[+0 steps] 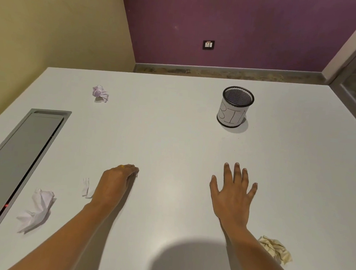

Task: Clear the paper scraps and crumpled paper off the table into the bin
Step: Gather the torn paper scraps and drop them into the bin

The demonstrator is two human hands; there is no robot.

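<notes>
Both hands are low over the table (173,134), well on the person's side of the bin (235,107). The right hand (232,195) is spread, its fingers straight. The left hand (116,183) has its fingers curled downward; whether it pinches something, I cannot tell. Nearest the person, far in front of the bin, lies a cream crumpled paper (275,248). Far to the bin's left are a white crumpled paper (38,208) and a small scrap (86,188). Level with the bin, to its left, sits a lilac crumpled ball (100,93). I judge the clearing hardly begun: four pieces are on the table. The bin's label shows "BI"; the rest is turned away.
</notes>
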